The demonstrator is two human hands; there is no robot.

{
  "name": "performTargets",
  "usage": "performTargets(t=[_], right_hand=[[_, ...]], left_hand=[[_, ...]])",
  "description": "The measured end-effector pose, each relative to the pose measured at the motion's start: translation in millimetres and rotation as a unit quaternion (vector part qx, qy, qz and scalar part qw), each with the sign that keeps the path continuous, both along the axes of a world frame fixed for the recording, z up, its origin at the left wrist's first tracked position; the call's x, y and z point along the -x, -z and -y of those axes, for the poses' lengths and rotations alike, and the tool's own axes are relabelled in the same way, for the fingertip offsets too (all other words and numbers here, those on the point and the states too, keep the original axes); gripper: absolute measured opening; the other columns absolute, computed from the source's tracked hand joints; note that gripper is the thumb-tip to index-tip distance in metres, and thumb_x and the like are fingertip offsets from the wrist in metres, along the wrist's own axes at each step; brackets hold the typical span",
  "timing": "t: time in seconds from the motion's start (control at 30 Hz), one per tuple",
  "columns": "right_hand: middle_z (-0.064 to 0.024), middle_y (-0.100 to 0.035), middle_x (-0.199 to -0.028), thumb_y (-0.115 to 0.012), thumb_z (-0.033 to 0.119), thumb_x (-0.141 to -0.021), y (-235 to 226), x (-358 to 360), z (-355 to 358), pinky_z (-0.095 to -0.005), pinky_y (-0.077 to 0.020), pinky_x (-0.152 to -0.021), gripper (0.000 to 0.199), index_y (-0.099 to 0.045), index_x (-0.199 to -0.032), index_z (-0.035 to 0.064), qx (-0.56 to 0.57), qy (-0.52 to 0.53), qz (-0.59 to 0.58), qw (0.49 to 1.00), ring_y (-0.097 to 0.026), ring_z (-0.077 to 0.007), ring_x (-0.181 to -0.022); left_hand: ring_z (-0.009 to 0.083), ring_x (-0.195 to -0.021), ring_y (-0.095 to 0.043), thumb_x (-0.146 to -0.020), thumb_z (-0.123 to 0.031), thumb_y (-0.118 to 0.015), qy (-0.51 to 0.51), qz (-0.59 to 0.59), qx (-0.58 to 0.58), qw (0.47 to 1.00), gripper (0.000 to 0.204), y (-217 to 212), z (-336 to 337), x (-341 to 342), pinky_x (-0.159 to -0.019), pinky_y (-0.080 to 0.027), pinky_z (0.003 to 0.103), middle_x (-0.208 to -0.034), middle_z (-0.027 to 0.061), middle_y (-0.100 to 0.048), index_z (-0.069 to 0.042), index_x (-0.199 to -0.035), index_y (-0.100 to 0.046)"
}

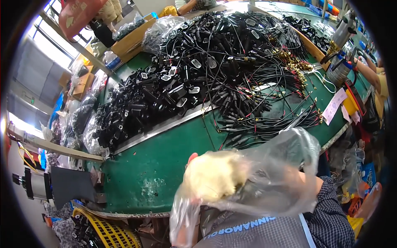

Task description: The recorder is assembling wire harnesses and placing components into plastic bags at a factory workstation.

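Right hand [306,182] lay inside a clear plastic bag [273,165], gripping through it a pale yellow lump [215,177]; a fingertip showed at the lump's upper left. Left hand could not be made out, its state not to be told. Bag and lump were held above the near edge of the green counter [165,157], close to the person's checked sleeve [331,215]. Farther back on the counter: a heap of black plugs [144,99], a tangle of black cables [248,62] with brass ends, white paper slips [334,105]. A yellow crate [107,231] stood below, lower left.
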State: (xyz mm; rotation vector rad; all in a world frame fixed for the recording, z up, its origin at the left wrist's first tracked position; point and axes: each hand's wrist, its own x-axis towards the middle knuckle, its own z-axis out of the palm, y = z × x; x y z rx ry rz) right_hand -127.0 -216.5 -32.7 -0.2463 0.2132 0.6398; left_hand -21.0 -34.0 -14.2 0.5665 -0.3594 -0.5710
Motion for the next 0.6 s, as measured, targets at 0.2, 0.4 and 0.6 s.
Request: performTargets(t=[0.2, 0.4, 0.6], right_hand=[[-0.0063, -0.054, -0.112, -0.061, 0.024, -0.081, -20, 15, 41, -0.0291, -0.0397, -0.089, 0.051, -0.043, -0.124, 0.0024, 0.121, -0.008, 0.137, 0.983, -0.048, -0.0139, -0.105], [-0.0049, -0.054, -0.111, -0.064, 0.026, -0.080, -84, -18, 8, -0.0275, -0.0392, -0.087, 0.050, -0.047, -0.120, 0.0014, 0.127, -0.058, 0.215, 0.967, -0.048, -0.0118, -0.101], [-0.0059, -0.053, -0.110, -0.069, 0.028, -0.076, -116, -27, 8, -0.0282, -0.0377, -0.088, 0.056, -0.045, -0.118, -0.0007, 0.161, -0.091, 0.154, 0.971, -0.046, -0.0125, -0.103]], left_hand=[[0.0285, -0.114, -0.045, -0.079, -0.034, -0.061, 0.013, 0.004, -0.026, 1.000, 0.062, -10, 2, -4, -0.095, -0.037, 0.046, -0.126, 0.0141, -0.044, -0.006, -0.129, -0.038], [0.0281, -0.114, -0.045, -0.079, -0.034, -0.061, 0.003, -0.009, -0.080, 0.997, 0.062, -3, -20, -7, -0.095, -0.037, 0.045, -0.126, 0.0139, -0.043, -0.006, -0.129, -0.038], [0.0278, -0.114, -0.044, -0.079, -0.034, -0.061, 0.040, -0.029, -0.075, 0.996, 0.062, -4, 7, 2, -0.096, -0.036, 0.045, -0.126, 0.0137, -0.043, -0.006, -0.129, -0.037]])
